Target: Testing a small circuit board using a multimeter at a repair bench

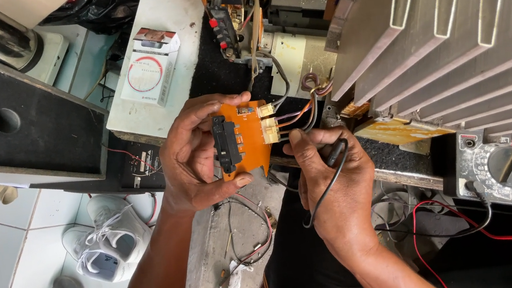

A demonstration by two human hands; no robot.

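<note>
— Our left hand (195, 154) grips the orange circuit board (248, 135) above the counter (240, 230); a jerk could strain its wires (298, 116).

— And our right hand (332, 183) pinches the black probe (335, 152) beside the connectors (269, 129); we might bridge pins.

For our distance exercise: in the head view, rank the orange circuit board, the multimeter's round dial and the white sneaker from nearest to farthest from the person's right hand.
1. Orange circuit board, just left of the right hand.
2. Multimeter's round dial, far right.
3. White sneaker, lower left on the floor.
</note>
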